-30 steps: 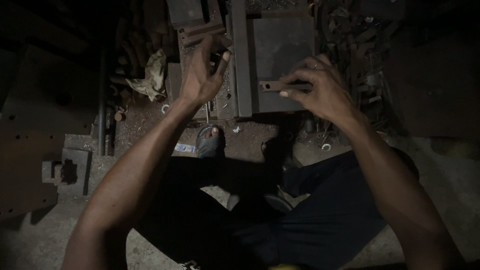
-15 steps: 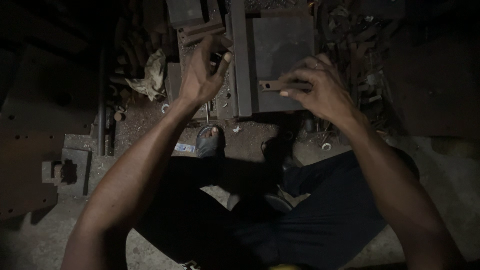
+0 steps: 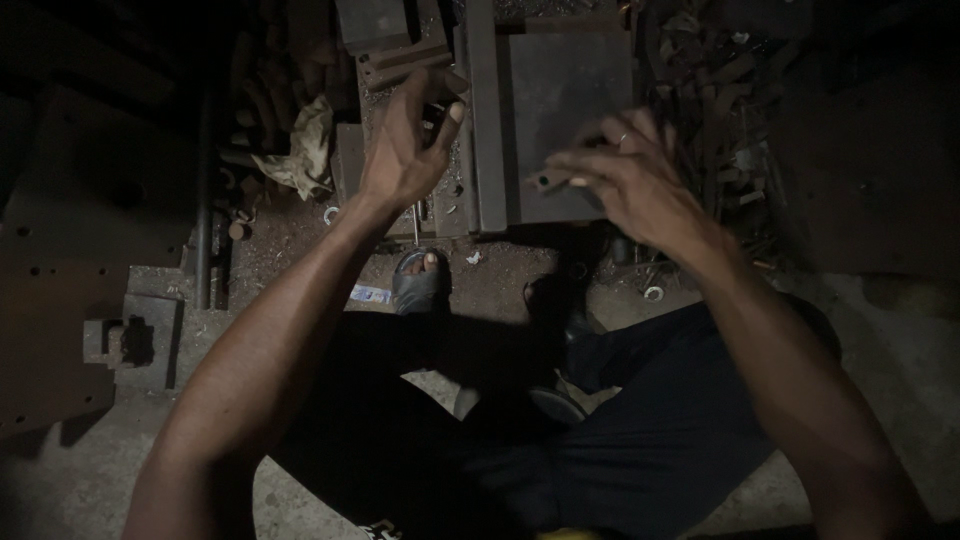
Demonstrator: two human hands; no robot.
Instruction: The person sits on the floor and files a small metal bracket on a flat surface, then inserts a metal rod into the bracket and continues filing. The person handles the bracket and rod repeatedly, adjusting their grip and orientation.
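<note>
A small pale blue and white wrapper (image 3: 370,295) lies on the dusty floor (image 3: 60,490) just left of my sandalled foot (image 3: 420,283). Further up, a crumpled rag (image 3: 305,150) sits among scrap at the floor's far left. My left hand (image 3: 405,150) is raised, fingers spread and curled, holding nothing, near the dark steel plate (image 3: 570,100). My right hand (image 3: 630,185) pinches a short metal bar (image 3: 548,180) over the plate's near edge. The room is dim.

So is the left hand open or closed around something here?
Open: the left hand has fingers spread above the metal block, gripping nothing visible.
</note>
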